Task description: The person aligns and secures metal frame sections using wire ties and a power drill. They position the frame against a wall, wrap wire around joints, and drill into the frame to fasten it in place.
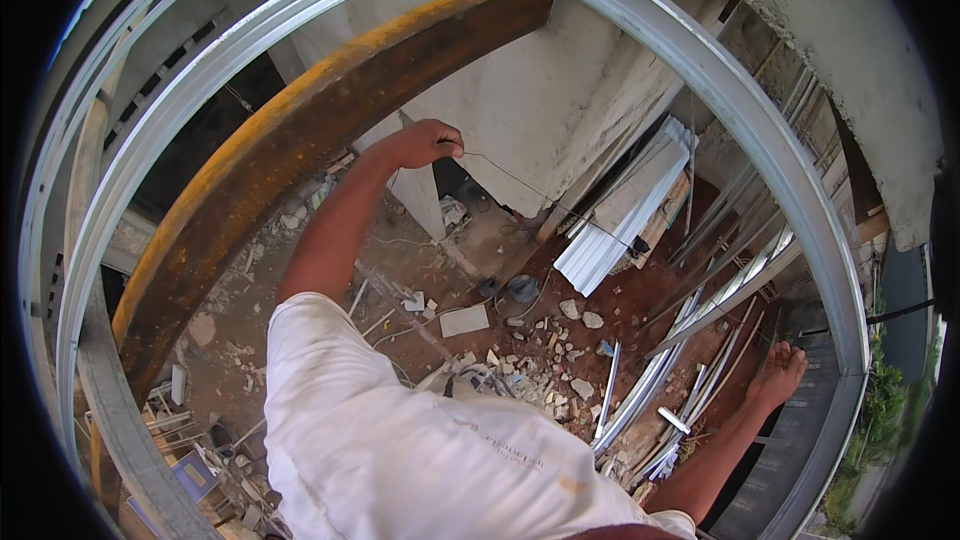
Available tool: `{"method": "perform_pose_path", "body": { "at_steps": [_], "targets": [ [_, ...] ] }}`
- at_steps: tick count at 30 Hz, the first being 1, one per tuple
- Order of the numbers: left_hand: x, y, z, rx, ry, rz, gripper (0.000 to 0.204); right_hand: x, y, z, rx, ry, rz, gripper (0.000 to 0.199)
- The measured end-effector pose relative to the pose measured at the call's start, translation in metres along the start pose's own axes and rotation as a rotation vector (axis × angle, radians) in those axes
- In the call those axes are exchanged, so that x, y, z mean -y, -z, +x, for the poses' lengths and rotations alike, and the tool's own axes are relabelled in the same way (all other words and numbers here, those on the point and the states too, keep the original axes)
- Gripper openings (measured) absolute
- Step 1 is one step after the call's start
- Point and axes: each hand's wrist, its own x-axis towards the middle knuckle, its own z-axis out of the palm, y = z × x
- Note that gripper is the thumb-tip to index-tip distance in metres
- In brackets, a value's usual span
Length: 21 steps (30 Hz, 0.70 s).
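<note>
Rubble-strewn ground below; our left hand pinches a thin cord, likely light, pliant, best held there; our right hand's grip we cannot tell.

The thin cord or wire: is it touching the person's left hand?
Touching. In the head view, the thin cord or wire runs right to the left hand, with no gap at the fingertips.

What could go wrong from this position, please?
The thin cord in the left hand might snag on the corrugated sheet it crosses in view. A slip could be serious: the rubble appears well below the metal frame.
</note>
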Motion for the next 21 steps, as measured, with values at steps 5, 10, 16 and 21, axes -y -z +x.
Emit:
{"method": "perform_pose_path", "body": {
  "at_steps": [5,10,16,21],
  "targets": [
    [0.019,0.012,-0.012,-0.362,-0.189,0.456,0.017,0.001,0.004,0.003,0.056,-0.005,-0.010,0.021],
    [-0.015,-0.011,0.025,-0.527,0.259,0.282,0.017,-0.002,0.001,0.007,0.015,0.018,-0.003,0.022],
    [-0.017,-0.018,0.054,-0.824,0.033,-0.958,0.026,-0.001,-0.003,0.004,0.010,-0.001,-0.018,0.022],
    [-0.003,-0.018,0.083,-0.991,-0.259,-1.329,0.033,0.001,-0.006,0.007,0.053,0.000,0.011,0.022]
  ]
}}
